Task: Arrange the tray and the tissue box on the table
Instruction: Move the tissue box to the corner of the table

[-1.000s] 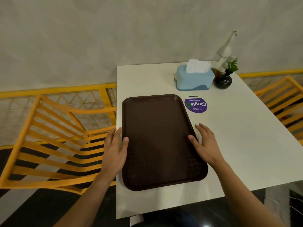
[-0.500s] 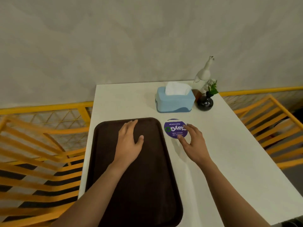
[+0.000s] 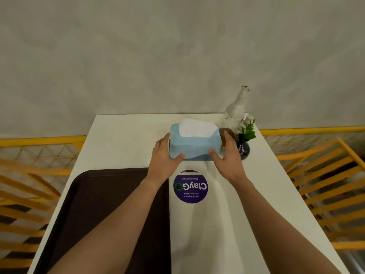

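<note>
The blue tissue box (image 3: pixel 194 144), near the table's (image 3: pixel 122 135) far edge, is gripped at its ends by the left hand (image 3: pixel 165 158) and right hand (image 3: pixel 227 157).

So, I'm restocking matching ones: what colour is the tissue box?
Light blue tissue box, darker blue base, white tissue on top; head view.

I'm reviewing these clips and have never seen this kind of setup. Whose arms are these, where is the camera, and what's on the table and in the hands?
There is no machine here: a person wears one wide-angle camera on the head, looking forward and down, so the two bare arms are their own. The left hand and right hand clasp the two ends of a blue tissue box at the far side of the white table. Whether it is lifted cannot be told. A dark brown tray lies near the left edge. A round purple sticker sits beside it. Behind the box stand a pale bottle and a small dark vase with greenery.
</note>
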{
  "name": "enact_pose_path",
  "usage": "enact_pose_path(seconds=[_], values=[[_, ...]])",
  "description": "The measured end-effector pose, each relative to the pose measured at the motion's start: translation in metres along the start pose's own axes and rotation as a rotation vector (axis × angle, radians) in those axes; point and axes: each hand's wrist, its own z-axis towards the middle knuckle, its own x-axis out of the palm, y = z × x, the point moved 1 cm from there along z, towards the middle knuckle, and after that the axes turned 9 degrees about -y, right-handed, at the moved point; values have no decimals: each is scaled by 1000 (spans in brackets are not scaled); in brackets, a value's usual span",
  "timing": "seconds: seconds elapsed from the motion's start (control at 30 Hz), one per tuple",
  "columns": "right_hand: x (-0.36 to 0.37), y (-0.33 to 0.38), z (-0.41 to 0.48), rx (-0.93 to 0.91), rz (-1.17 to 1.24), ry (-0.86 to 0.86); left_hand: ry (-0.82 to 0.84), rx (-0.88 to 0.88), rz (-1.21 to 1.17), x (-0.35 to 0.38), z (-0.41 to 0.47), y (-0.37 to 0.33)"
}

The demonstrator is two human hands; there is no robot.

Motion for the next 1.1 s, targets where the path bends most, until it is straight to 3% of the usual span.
enact_pose_path(seconds=[0.3,0.5,0.8,1.1], values=[[17,-28,14,105,66,96,64,-225,1,34,29,13],[24,-28,13,108,222,149,81,-197,-99,41,34,16],[38,-34,17,185,152,140,41,-213,-102,37,37,22],[52,5,10,132,225,140,8,-150,-113,-10,39,32]])
